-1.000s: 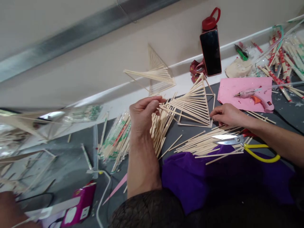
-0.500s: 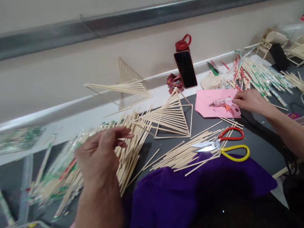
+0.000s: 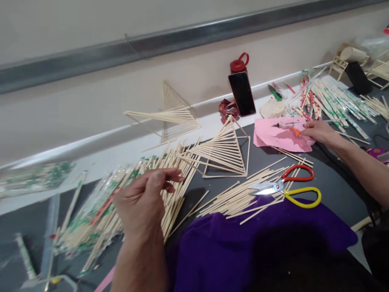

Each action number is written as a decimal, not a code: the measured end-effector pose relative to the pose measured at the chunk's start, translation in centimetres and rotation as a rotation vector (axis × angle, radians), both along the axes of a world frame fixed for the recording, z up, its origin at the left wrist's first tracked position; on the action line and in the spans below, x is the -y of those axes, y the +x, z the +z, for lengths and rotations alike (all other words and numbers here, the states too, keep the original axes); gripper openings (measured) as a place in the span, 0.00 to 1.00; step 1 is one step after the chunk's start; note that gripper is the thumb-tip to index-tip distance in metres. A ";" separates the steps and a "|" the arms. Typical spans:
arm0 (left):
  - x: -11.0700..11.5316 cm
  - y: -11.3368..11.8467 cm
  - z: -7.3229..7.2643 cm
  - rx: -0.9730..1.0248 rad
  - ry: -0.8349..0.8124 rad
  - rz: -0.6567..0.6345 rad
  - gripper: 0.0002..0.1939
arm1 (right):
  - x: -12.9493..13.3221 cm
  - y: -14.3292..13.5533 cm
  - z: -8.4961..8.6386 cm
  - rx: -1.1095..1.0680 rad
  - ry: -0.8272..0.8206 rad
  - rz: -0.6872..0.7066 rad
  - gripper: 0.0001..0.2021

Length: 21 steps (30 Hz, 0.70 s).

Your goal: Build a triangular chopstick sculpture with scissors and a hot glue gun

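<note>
Right fingers [image 3: 307,131] grip glue gun [image 3: 285,124] (clear plastic).

Bare dark tabletop [image 3: 332,182] right of the scissors [image 3: 277,187] gives the right hand [image 3: 319,132] a free lane nearward. A narrower gap separates the chopstick frame [image 3: 226,146] from the pink sheet [image 3: 263,137]. Heaped chopsticks [image 3: 177,198] crowd the left hand's [image 3: 145,191] low route to the frame; behind, the upright phone [image 3: 242,94] and red-capped bottle [image 3: 238,65] block passage.

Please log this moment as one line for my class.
left hand: half-curled, beside wooden sticks | right hand: gripping glue gun | stick frame: between hands | scissors: lying open
</note>
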State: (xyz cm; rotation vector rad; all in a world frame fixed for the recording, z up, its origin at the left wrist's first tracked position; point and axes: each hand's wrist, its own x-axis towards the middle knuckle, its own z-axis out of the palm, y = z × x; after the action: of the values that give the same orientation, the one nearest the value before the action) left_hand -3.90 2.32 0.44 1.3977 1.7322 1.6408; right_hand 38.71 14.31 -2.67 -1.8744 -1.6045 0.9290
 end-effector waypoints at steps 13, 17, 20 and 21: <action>1.2 2.9 1.2 -0.101 -0.005 -0.173 0.09 | 0.4 -2.0 0.9 -0.734 0.038 -0.131 0.11; 1.2 2.9 0.7 -0.122 -0.030 -0.235 0.09 | 0.7 -2.4 1.7 -0.798 0.044 -0.119 0.11; 1.1 3.0 0.6 -0.152 -0.055 -0.294 0.08 | 1.3 -2.9 2.5 -0.846 0.044 -0.047 0.12; 1.1 3.1 0.6 -0.161 -0.063 -0.307 0.09 | 1.5 -3.0 2.7 -0.862 0.039 -0.019 0.13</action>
State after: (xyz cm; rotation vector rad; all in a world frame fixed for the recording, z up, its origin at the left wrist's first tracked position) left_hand -0.81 1.26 1.02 1.7072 1.5412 1.3316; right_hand 35.72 12.83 -0.01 -1.1743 -1.0470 1.4197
